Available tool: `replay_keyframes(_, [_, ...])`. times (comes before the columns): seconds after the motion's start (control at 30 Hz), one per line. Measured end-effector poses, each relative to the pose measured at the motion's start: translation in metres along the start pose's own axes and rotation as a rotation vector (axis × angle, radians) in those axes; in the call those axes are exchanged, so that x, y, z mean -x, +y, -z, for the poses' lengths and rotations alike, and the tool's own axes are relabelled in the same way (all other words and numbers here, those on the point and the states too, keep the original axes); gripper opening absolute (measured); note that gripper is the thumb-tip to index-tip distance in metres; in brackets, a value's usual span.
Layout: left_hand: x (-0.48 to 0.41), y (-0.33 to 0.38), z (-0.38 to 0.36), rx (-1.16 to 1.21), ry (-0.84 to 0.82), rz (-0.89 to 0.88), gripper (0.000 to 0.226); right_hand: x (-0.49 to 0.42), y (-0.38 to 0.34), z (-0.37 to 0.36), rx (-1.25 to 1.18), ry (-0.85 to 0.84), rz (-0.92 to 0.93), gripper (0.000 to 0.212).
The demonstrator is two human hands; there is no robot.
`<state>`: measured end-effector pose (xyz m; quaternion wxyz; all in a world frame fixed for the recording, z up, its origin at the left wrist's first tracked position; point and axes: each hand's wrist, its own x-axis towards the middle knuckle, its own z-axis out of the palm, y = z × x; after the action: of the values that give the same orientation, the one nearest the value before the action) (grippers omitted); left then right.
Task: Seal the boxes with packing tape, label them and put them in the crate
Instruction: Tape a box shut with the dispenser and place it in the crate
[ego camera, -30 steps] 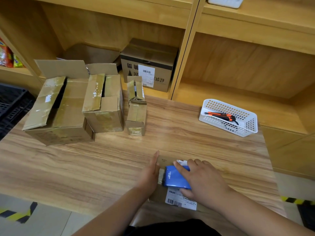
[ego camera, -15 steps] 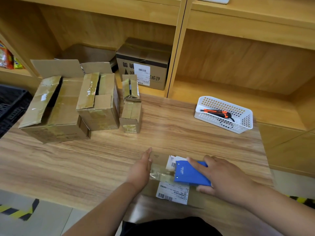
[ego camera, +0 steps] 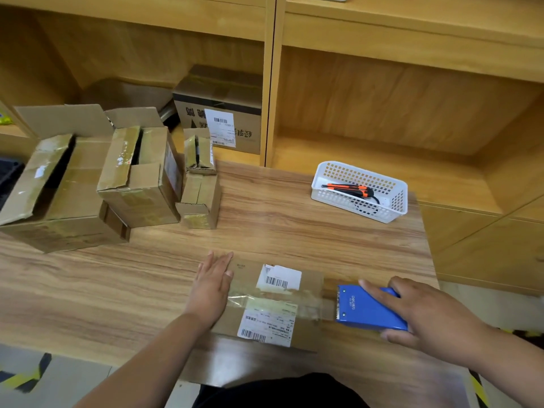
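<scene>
A flat brown cardboard box [ego camera: 307,282] lies on the wooden surface [ego camera: 294,231], close to the front edge. The left hand [ego camera: 210,290] rests flat on the box's left end, its fingers [ego camera: 220,262] straight and close together. The right hand [ego camera: 432,316] holds a blue tape dispenser [ego camera: 365,312] just past the box's right end. This hand's fingers are wrapped round it, with one lying along the top. A strip of clear tape [ego camera: 294,301] runs across the box top to the dispenser, between two white labels [ego camera: 278,279]. Farther back sit open brown boxes [ego camera: 138,178] and a white plastic basket [ego camera: 391,201] with an orange and black knife [ego camera: 347,188] inside.
</scene>
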<state>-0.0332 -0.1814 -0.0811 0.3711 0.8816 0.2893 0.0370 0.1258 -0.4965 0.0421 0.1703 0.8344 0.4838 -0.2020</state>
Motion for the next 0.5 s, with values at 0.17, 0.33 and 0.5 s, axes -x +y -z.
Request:
replay_keyframes(0.17, [0.0, 0.003, -0.003, -0.001, 0.011, 0.002, 0.043, -0.011, -0.001, -0.015, -0.005, -0.005, -0.015, 0.082])
replay_keyframes(0.33, [0.0, 0.002, -0.004, -0.007, 0.012, 0.014, 0.043, -0.025, -0.007, -0.026, 0.029, 0.093, 0.005, 0.086])
replay_keyframes(0.5, [-0.003, -0.011, -0.009, 0.119, 0.033, 0.053, 0.04, -0.033, -0.015, -0.041, -0.139, 0.063, -0.074, 0.091])
